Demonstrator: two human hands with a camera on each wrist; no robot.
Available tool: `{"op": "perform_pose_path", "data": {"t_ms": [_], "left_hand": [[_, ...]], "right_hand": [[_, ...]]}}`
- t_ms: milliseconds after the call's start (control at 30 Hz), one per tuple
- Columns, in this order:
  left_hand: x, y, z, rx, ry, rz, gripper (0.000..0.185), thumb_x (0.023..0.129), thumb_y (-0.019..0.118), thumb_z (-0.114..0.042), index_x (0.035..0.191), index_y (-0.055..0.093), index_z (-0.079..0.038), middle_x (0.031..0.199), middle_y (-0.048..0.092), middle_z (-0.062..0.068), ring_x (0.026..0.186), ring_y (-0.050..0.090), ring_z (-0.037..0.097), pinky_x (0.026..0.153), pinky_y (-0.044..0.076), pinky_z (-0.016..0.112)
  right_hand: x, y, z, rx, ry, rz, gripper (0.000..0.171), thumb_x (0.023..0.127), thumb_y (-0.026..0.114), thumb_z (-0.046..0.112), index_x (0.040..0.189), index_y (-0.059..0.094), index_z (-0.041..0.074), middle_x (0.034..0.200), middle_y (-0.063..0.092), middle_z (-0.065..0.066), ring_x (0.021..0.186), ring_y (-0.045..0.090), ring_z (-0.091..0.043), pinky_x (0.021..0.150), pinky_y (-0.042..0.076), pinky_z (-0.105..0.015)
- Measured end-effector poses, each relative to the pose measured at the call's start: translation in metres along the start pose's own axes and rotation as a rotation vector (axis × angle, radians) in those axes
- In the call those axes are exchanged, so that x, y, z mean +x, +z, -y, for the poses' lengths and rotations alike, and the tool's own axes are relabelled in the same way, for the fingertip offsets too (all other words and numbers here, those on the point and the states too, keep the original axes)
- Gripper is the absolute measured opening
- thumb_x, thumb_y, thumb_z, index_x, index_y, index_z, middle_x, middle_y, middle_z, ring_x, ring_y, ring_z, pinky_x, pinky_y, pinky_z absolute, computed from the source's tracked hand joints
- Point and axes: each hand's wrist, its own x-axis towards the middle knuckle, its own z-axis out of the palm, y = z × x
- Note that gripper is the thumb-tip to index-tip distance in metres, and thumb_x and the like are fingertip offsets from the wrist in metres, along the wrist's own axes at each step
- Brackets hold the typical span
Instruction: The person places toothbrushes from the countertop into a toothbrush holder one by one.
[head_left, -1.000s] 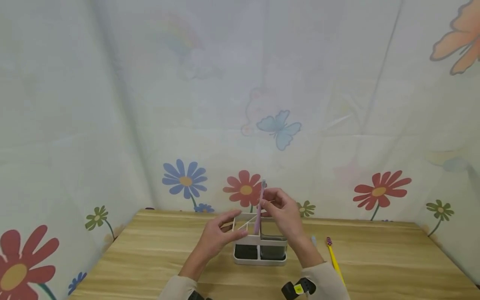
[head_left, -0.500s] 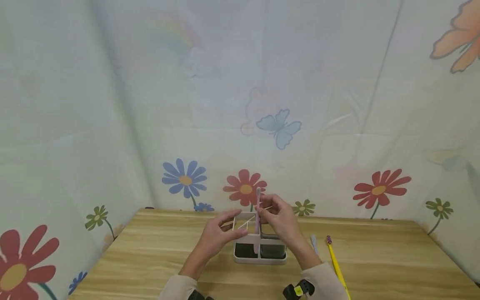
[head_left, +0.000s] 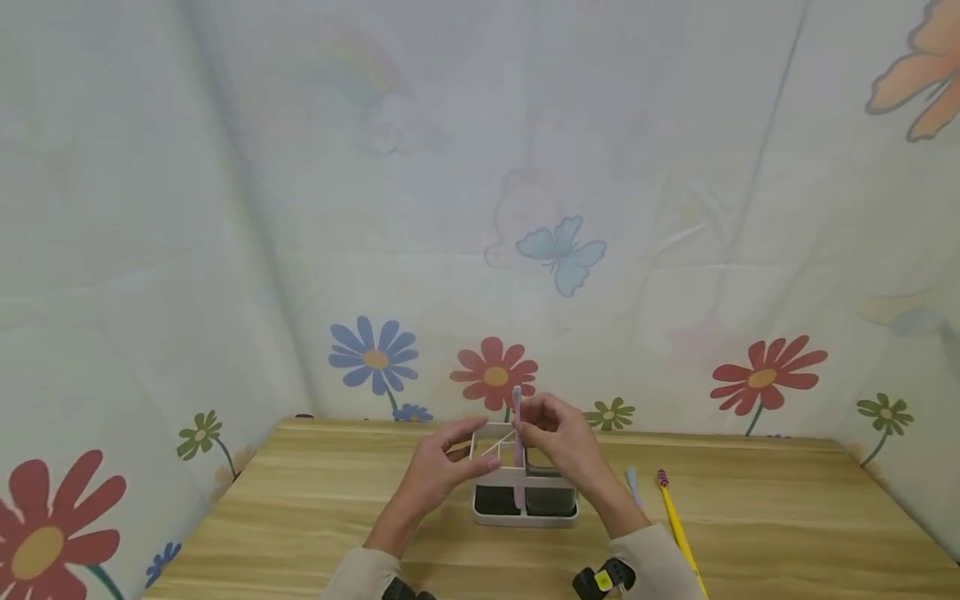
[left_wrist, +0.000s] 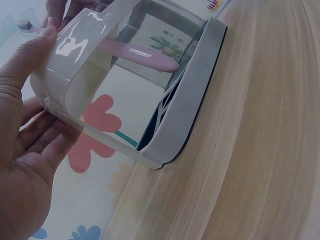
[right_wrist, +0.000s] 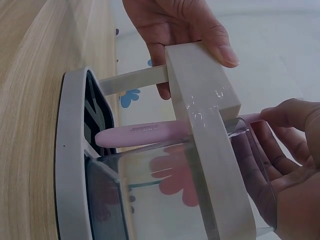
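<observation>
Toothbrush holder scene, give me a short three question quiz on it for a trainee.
1. True or false: the right hand pinches the pink toothbrush above the holder.
2. Which hand steadies the holder's rim? A) left hand B) right hand
3. What colour is the toothbrush lying on the table to the person's right?

Key: 1 true; 2 A; 3 yellow.

head view looks down from afar — wrist views close, sharing the organizer (head_left: 525, 492).
</observation>
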Motion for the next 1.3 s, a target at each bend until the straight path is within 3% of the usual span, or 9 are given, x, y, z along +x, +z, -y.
{"op": "perform_pose_path", "data": {"t_ms": [233, 500, 833, 1033, 1300], "left_hand": [[-0.001, 0.000, 0.000, 0.025, -0.006, -0.001, 0.060, 0.090, 0.089, -0.022, 0.145, 0.067, -0.013, 0.150, 0.059, 0.011, 0.141, 0.053, 0.036, 0.112, 0.050, 0.045], [-0.001, 0.000, 0.000, 0.024, -0.011, -0.003, 0.058, 0.090, 0.088, -0.020, 0.144, 0.067, -0.011, 0.149, 0.060, 0.012, 0.139, 0.054, 0.037, 0.112, 0.050, 0.048], [0.000, 0.000, -0.004, 0.028, -0.011, -0.001, 0.060, 0.090, 0.089, -0.021, 0.144, 0.067, -0.011, 0.149, 0.060, 0.011, 0.140, 0.055, 0.034, 0.111, 0.051, 0.044], [-0.001, -0.001, -0.006, 0.035, -0.010, -0.005, 0.059, 0.090, 0.089, -0.020, 0.144, 0.067, -0.011, 0.149, 0.060, 0.011, 0.140, 0.054, 0.036, 0.112, 0.049, 0.050], [-0.004, 0.000, -0.006, 0.025, -0.014, -0.009, 0.059, 0.089, 0.090, -0.020, 0.144, 0.068, -0.011, 0.148, 0.060, 0.011, 0.139, 0.055, 0.036, 0.111, 0.050, 0.048]], "right_hand": [[-0.001, -0.001, -0.001, -0.002, -0.017, 0.019, 0.020, 0.102, 0.072, 0.009, 0.118, 0.068, -0.004, 0.109, 0.072, -0.015, 0.102, 0.071, -0.030, 0.088, 0.064, -0.033], [-0.001, -0.001, -0.002, -0.080, -0.019, 0.010, 0.014, 0.101, 0.073, 0.006, 0.114, 0.071, 0.002, 0.103, 0.072, -0.007, 0.092, 0.067, -0.021, 0.081, 0.059, -0.023], [0.002, -0.002, 0.000, -0.105, -0.029, -0.014, 0.014, 0.099, 0.074, 0.004, 0.113, 0.072, 0.003, 0.101, 0.073, -0.005, 0.091, 0.068, -0.021, 0.078, 0.058, -0.023], [0.001, -0.003, 0.004, -0.113, -0.023, 0.002, 0.018, 0.099, 0.075, 0.004, 0.117, 0.071, 0.003, 0.103, 0.072, -0.005, 0.093, 0.069, -0.022, 0.081, 0.059, -0.024], [-0.003, -0.016, 0.010, -0.115, -0.046, 0.005, 0.024, 0.099, 0.076, 0.007, 0.122, 0.070, -0.001, 0.107, 0.074, -0.010, 0.097, 0.070, -0.026, 0.082, 0.060, -0.024]]}}
